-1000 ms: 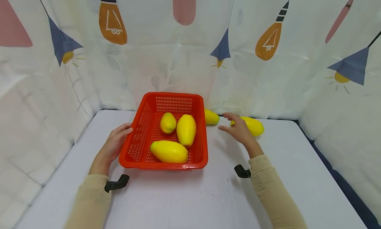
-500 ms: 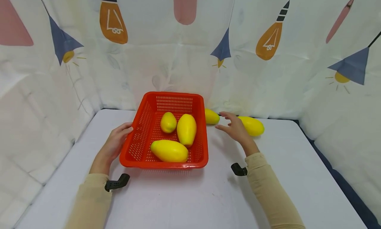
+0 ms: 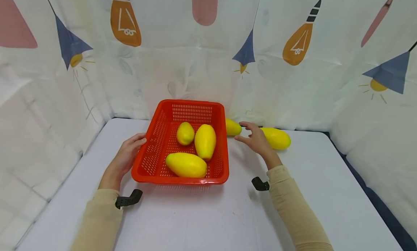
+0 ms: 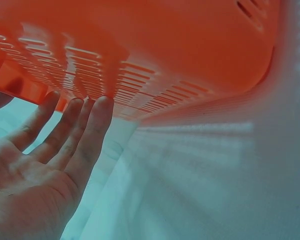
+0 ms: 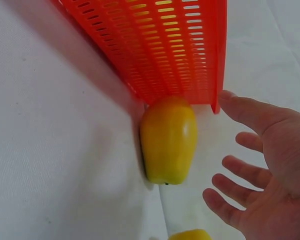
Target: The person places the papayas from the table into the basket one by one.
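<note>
Head view: three yellow fruits [image 3: 186, 165] are contained in the red basket [image 3: 179, 180], with a close fruit [image 3: 233, 128] and a farther fruit [image 3: 277, 138] placed to its right. Left wrist: its side's touched by the left hand [image 4: 45, 177], fingers [image 4: 92, 134] straightish, probably for steadying. Right wrist: nothing's gripped by the right hand [image 5: 286, 185], loosely spread beside it.

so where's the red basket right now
In the head view, the red basket is left of centre toward the back of the table, with three yellow fruits inside and a fourth fruit by its right side.
</note>
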Available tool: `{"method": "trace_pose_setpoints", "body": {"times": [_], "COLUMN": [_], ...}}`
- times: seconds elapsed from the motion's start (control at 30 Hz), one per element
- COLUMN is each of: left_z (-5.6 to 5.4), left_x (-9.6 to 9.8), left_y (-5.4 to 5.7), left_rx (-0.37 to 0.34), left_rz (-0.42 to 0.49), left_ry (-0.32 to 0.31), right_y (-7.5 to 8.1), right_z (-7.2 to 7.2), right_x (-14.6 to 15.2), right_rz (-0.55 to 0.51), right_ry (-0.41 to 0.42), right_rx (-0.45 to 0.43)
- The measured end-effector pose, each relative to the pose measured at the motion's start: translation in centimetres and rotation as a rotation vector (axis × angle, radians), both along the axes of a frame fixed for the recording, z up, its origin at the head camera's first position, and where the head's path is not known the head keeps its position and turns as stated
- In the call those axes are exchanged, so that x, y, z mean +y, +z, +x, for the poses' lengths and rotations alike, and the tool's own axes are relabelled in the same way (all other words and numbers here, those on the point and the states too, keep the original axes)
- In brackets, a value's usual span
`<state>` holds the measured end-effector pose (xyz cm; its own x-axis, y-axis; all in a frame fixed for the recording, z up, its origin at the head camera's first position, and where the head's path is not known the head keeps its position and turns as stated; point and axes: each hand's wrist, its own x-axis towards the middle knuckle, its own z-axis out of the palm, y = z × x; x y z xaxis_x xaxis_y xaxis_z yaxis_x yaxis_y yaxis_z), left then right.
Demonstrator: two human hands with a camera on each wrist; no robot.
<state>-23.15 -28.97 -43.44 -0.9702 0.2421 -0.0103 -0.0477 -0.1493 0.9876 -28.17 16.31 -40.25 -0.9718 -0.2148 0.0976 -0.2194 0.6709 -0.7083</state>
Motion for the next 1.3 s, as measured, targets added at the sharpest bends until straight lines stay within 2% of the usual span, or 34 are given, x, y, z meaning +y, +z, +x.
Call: {"method": "trace_pose_setpoints", "body": {"times": [0.73,1.03,1.3], "left_z": [0.0,0.1,0.0], "left_x": [-0.1,0.0,-0.1], "left_y": [-0.1,0.1,-0.1], "left_rx": [0.009,0.005,0.003], "left_rz": [0.031,0.006,0.003], "left_ry": [-0.01,0.005,0.002], "right_y": [-0.4,-0.9,-1.4], "right_z": [-0.9,-1.7,-2.2], "right_x": [-1.0,-1.1,-1.2], "right_rz": [-0.008,-0.008,-0.037], "right_ry": [-0.008,-0.002,-0.032], "right_rx": [-0.038,-0.024,-0.036]}}
